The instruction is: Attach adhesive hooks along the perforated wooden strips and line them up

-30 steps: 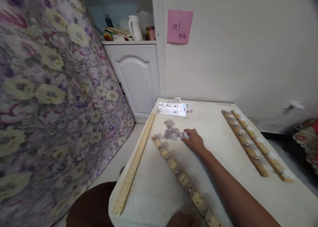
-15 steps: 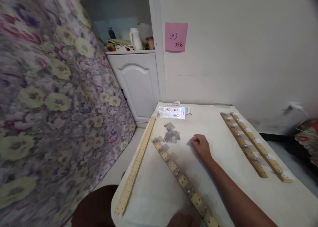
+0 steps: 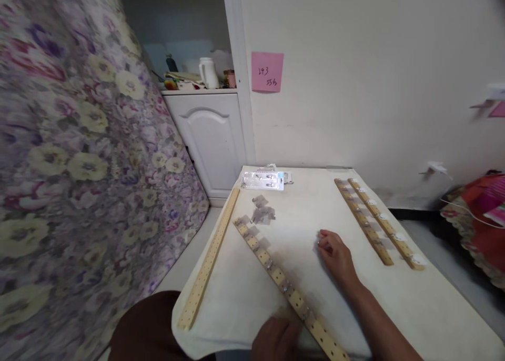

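My right hand (image 3: 334, 252) rests on the white table (image 3: 394, 308), fingers curled round a small clear piece pinched at the tips. My left hand (image 3: 276, 340) lies at the table's near edge against the perforated wooden strip (image 3: 284, 284), which carries several small clips; its fingers are curled and mostly out of frame. A pile of small clear packets (image 3: 262, 213) sits beyond the strip's far end.
A second bare wooden strip (image 3: 209, 258) lies along the table's left edge. Two strips with clips (image 3: 373, 221) lie at the right. A blister pack (image 3: 263, 180) is at the far edge. A floral mattress (image 3: 79, 150) leans at left; white cabinet (image 3: 209, 134) behind.
My right hand has pulled back from the pile of clear packets toward me and to the right, holding a small piece. My left hand has come further into view.
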A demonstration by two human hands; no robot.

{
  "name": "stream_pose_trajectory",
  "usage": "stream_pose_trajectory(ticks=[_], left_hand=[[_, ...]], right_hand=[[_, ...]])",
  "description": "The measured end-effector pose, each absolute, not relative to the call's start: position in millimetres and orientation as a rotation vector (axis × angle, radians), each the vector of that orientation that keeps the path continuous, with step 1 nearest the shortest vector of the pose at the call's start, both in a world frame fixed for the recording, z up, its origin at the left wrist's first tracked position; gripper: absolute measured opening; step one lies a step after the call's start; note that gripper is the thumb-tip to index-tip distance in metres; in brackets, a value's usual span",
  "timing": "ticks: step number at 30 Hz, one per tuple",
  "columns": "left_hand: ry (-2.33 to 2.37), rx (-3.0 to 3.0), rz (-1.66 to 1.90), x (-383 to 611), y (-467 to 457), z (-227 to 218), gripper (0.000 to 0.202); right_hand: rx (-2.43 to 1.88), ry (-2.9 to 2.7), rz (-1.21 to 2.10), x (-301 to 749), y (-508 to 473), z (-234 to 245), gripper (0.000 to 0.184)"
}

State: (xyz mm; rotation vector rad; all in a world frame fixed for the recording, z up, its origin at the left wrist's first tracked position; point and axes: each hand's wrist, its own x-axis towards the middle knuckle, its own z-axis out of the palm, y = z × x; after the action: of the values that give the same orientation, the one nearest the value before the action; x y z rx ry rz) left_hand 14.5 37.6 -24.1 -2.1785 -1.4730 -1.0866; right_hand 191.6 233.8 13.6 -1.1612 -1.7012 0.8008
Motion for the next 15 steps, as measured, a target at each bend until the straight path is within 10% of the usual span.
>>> stream_pose_trajectory(ticks=[15], left_hand=[[-2.109, -2.391, -1.783, 34.5, 23.4, 64.3, 0.019]], right_hand=[[-0.943, -1.681, 0.911, 211.0, 135.8, 68.5, 0.022]])
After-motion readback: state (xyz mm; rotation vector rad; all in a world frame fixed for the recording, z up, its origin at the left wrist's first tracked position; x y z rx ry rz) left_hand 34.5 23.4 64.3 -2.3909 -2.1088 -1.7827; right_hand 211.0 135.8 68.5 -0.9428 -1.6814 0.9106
